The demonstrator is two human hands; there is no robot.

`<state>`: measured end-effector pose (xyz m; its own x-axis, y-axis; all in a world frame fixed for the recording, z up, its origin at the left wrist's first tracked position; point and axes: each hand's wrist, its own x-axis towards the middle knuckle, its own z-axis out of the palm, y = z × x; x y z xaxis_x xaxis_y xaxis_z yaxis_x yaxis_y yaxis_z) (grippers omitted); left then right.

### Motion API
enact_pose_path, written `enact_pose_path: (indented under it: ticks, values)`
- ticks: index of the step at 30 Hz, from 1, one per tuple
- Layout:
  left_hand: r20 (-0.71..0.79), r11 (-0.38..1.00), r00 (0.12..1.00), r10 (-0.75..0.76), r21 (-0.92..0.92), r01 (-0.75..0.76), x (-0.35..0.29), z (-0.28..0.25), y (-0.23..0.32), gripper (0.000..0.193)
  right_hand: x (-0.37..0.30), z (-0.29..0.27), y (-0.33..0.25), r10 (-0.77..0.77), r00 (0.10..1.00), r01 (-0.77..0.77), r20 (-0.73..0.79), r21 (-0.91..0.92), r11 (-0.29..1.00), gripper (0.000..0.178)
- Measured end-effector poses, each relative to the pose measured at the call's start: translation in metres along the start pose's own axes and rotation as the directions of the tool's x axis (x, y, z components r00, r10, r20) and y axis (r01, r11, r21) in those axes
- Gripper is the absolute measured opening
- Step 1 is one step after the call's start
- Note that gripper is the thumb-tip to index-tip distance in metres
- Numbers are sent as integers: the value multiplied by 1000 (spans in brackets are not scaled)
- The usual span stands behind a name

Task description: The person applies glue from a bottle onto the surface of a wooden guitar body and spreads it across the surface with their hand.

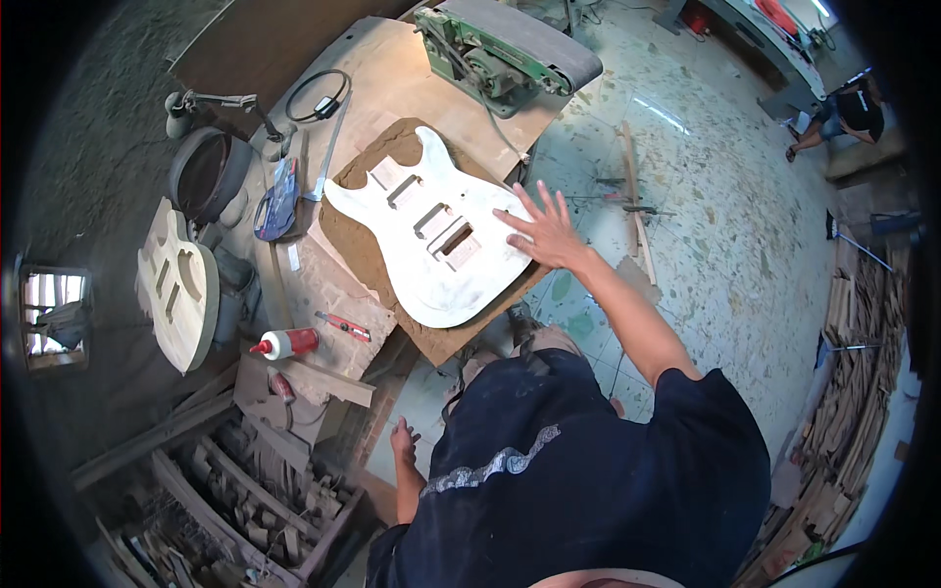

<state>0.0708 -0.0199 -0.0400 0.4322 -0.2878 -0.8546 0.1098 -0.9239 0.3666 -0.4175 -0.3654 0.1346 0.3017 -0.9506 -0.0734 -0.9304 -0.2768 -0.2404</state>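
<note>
Guitar body [421,260]: on mat [446,343], bench's [377,73] near edge
Handling: likely stiff, solid, smooth; best held by rims
Right hand [549,235]: fingers spread on body, not gripping
Left hand [404,443]: hangs empty, fingers loose

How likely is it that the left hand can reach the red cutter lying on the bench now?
Probably yes: the left hand looks empty, and nothing covers the red cutter. The hand would likely need to come up over the edge of the bench.

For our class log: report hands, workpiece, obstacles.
Right hand spread on white guitar body; left hand lowered, apparently empty. Body on brown pad. Bottle, cutter apart, leftward.
</note>
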Motion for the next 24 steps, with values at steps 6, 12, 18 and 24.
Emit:
enact_pose_path:
  ticks: [6,12,18,24]
  values:
    - [-35,999,999,40,-33,-41,-10,0,12,77,53,-17,29,-16,995,25,99,-96,995,57]
    - [-101,992,992,79,-87,-88,-39,10,15,76,47,-22,38,68,998,-68,0,71,995,66]
    - [-100,990,986,-130,-76,122,-54,26,-30,77,22,-16,1,-260,963,255,70,77,964,64]
    - [-111,990,990,-84,-123,71,-64,35,-26,72,76,-13,37,-203,979,203,27,-16,979,64]
